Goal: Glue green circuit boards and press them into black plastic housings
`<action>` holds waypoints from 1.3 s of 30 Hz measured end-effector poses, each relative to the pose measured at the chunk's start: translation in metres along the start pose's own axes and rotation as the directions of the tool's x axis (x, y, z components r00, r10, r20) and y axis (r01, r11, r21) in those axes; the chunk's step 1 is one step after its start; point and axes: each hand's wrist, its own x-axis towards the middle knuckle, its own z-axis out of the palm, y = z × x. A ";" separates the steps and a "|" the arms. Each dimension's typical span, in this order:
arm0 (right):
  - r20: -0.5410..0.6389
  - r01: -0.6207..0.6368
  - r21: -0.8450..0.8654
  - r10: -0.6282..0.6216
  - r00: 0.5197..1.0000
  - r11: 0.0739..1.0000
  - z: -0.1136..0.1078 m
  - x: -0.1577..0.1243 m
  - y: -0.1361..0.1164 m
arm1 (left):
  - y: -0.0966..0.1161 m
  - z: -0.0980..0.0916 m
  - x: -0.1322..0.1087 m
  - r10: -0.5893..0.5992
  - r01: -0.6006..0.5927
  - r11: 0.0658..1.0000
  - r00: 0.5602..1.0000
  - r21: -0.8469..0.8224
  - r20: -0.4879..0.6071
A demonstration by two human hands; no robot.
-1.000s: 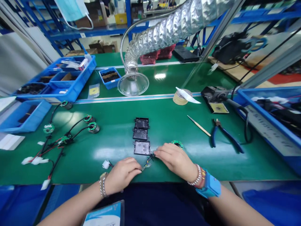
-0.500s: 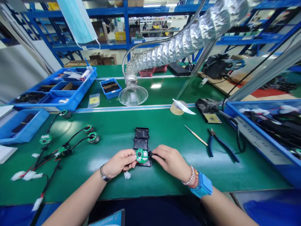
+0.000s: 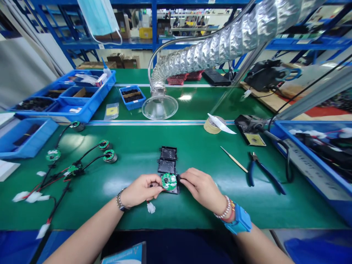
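A: Where's the board (image 3: 168, 182)?
B: Between both hands, on the black case (image 3: 176, 189). The left hand (image 3: 141, 190) pinches its edge; the right hand (image 3: 202, 185) closes narrowly beside it, grip unclear.
A: Handling tip?
B: Fingertips on the edge, off the components, with the white connector (image 3: 151, 208) left slack.

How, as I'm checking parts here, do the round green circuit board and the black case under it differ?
The circuit board is green and round; the black plastic case is squarish. The board is smaller than the case and lies on it. Both sit between the left hand and right hand.
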 end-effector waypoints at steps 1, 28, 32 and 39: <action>0.001 -0.003 0.005 0.003 1.000 1.000 0.000 0.000 0.000 | 0.001 0.000 0.000 0.017 -0.017 1.000 1.000 0.018 -0.008; 0.032 0.086 0.995 0.961 0.274 -0.058 -0.039 0.061 0.142 | 0.000 0.002 0.000 0.104 -0.089 0.969 0.993 0.230 -0.055; -0.024 0.216 0.976 0.983 0.181 -0.015 -0.045 0.077 0.162 | 0.000 0.003 0.001 0.134 -0.108 0.951 0.989 0.290 -0.069; -0.094 0.295 0.955 0.958 0.272 0.010 -0.070 0.063 0.127 | -0.002 0.002 0.000 0.120 -0.095 0.953 0.990 0.288 -0.068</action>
